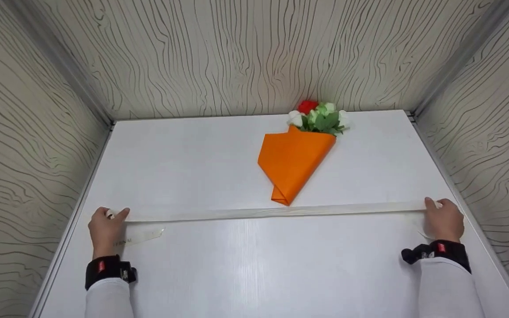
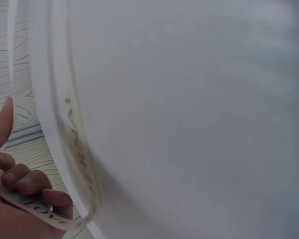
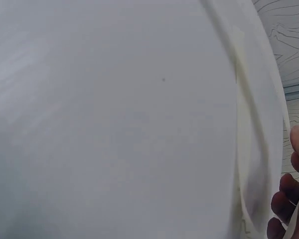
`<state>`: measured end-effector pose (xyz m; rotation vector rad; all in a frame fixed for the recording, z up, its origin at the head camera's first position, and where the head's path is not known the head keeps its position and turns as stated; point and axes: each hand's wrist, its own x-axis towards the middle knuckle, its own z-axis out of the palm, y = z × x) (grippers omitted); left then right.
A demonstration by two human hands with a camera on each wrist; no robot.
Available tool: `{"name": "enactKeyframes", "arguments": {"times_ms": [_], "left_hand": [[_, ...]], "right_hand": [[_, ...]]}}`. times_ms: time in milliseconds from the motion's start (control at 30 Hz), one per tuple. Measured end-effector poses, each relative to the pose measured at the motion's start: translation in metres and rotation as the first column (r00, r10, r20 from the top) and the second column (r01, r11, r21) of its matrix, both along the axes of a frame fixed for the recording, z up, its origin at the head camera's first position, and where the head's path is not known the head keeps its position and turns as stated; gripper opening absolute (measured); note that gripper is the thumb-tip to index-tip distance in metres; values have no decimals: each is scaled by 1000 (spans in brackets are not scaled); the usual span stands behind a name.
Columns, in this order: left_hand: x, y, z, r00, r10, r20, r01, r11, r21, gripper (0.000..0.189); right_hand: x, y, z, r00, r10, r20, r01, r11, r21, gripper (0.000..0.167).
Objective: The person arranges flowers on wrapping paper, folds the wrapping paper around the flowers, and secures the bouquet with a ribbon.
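A long cream ribbon (image 1: 237, 213) stretches straight across the table between both hands. My left hand (image 1: 108, 227) grips it at the left, and a loose tail with printed letters (image 1: 142, 237) trails onto the table below. In the left wrist view, the lettered ribbon (image 2: 42, 213) passes through the curled fingers of the left hand (image 2: 25, 184). At the other end my right hand (image 1: 444, 221) holds the ribbon, its tail (image 3: 244, 134) hanging to the tabletop in the right wrist view. Just beyond the taut ribbon lies a bouquet wrapped in orange paper (image 1: 296, 161).
Red, white and pale green flowers (image 1: 318, 117) top the bouquet, near the table's back edge. The white table (image 1: 184, 163) is enclosed by wood-grain patterned walls (image 1: 237, 57) at the back and both sides.
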<state>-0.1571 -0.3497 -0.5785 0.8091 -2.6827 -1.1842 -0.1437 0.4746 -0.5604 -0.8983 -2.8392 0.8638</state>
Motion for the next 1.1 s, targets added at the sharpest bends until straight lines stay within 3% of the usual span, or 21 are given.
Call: {"name": "enactKeyframes", "arguments": {"times_ms": [133,267,400,500,700,867,1000,1100], "left_hand": [[1,1,-4,997,-45,63,47,998,-31,56],[2,4,-7,983,-112,143,123,990,-71,68],[1,6,-6,967,-179,180,213,958,-190,70],[0,8,-5,964,-191,186,237,934,-269,66],[-2,16,-1,981,-162,110,192,906,-378,61],[-5,32,8,983,-184,-4,165,891,-424,59],[-13,58,14,961,-272,-48,225,871,-436,51],[-19,85,14,925,-373,-70,307,843,-441,46]], "right_hand": [[0,-1,-6,1000,-7,30,7,1000,24,64],[-3,-1,-9,999,-19,43,16,999,52,63],[-6,0,-11,999,-18,43,15,997,78,61],[-9,-2,-12,999,-16,41,12,995,104,58],[-12,-9,-9,1000,-26,-2,26,975,221,56],[-23,-28,11,998,40,-49,-26,965,260,57],[-34,-60,25,985,149,-82,-125,962,242,53],[-41,-91,31,956,282,-79,-259,940,223,53]]}}
